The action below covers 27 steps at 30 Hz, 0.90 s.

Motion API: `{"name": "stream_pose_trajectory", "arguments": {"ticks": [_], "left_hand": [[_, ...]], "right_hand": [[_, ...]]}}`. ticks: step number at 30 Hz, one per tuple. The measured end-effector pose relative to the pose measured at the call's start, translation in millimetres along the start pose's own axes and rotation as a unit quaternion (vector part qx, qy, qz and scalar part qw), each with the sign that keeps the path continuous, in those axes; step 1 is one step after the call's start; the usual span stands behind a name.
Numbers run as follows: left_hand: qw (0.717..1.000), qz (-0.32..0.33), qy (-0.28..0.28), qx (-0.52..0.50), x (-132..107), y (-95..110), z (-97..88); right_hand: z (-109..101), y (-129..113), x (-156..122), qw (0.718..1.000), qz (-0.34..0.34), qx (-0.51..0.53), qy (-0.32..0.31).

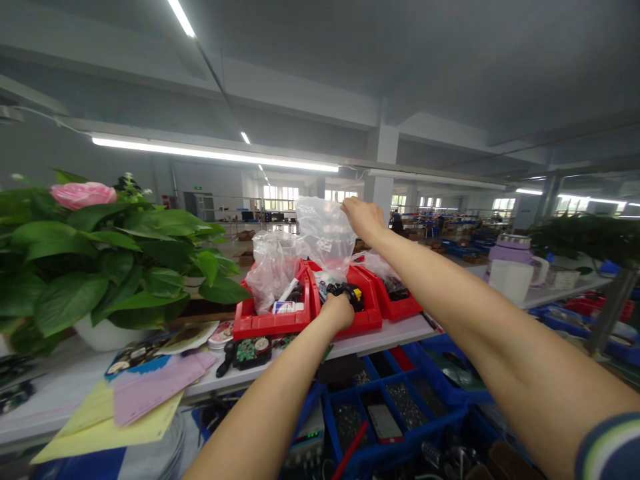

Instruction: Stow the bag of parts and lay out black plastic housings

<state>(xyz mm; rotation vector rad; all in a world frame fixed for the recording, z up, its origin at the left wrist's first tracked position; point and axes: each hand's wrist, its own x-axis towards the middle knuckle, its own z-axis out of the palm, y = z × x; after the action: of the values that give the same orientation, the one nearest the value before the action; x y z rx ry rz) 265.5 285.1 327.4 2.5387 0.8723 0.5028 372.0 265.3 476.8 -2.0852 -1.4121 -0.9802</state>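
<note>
My right hand point(364, 217) is raised and pinches the top edge of a clear plastic bag point(324, 237) that hangs down into the middle red bin point(367, 319) on the shelf. My left hand point(338, 312) reaches into that same bin under the bag, closed around small black and yellow parts point(350, 291). Another clear bag point(273, 267) stands in the left red bin point(270, 323), beside a white tube. A third red bin point(403, 308) at the right holds one more bag.
A potted green plant point(100, 260) with a pink flower sits at the shelf's left. Pink and yellow sheets point(145, 393) and a small circuit board point(253, 350) lie on the white shelf. Blue bins point(395, 413) of small parts sit below. A purple-lidded jug point(511, 267) stands right.
</note>
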Motion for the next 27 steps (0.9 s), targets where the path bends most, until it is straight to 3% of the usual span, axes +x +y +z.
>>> {"name": "stream_pose_trajectory", "arguments": {"ticks": [5, 9, 12, 16, 18, 20, 22, 24, 27], "left_hand": [[0.998, -0.003, -0.005, 0.062, -2.8, 2.6, 5.0], [0.996, 0.033, 0.031, 0.076, -17.1, 5.7, 9.2], [0.993, 0.079, 0.068, 0.057, -40.9, 2.8, 10.5], [0.987, 0.127, 0.098, -0.023, -93.6, -13.7, 24.7], [0.982, 0.12, 0.095, -0.113, -128.7, -22.2, 43.1], [0.928, 0.078, 0.056, -0.359, -167.6, -24.5, 67.0], [0.862, 0.028, 0.005, -0.506, -206.4, -19.0, 91.5], [0.839, -0.033, -0.036, -0.542, -240.7, -9.5, 112.8], [0.847, -0.152, -0.054, -0.507, -279.5, -2.3, 141.7]], "right_hand": [[-15.0, 30.2, -8.7, 0.993, 0.081, 0.063, 0.059], [-28.4, 73.5, -39.3, 0.971, 0.163, 0.132, 0.111], [-33.3, 107.6, -82.9, 0.947, 0.218, 0.189, 0.141], [-30.6, 131.6, -169.3, 0.91, 0.27, 0.27, 0.16], [-25.1, 128.1, -222.4, 0.893, 0.29, 0.312, 0.145], [-18.8, 114.9, -279.7, 0.876, 0.307, 0.355, 0.114], [-15.6, 95.0, -338.5, 0.858, 0.324, 0.392, 0.069], [-18.6, 71.7, -395.7, 0.837, 0.347, 0.422, 0.024], [-35.2, 34.0, -474.2, 0.805, 0.391, 0.446, -0.018]]}}
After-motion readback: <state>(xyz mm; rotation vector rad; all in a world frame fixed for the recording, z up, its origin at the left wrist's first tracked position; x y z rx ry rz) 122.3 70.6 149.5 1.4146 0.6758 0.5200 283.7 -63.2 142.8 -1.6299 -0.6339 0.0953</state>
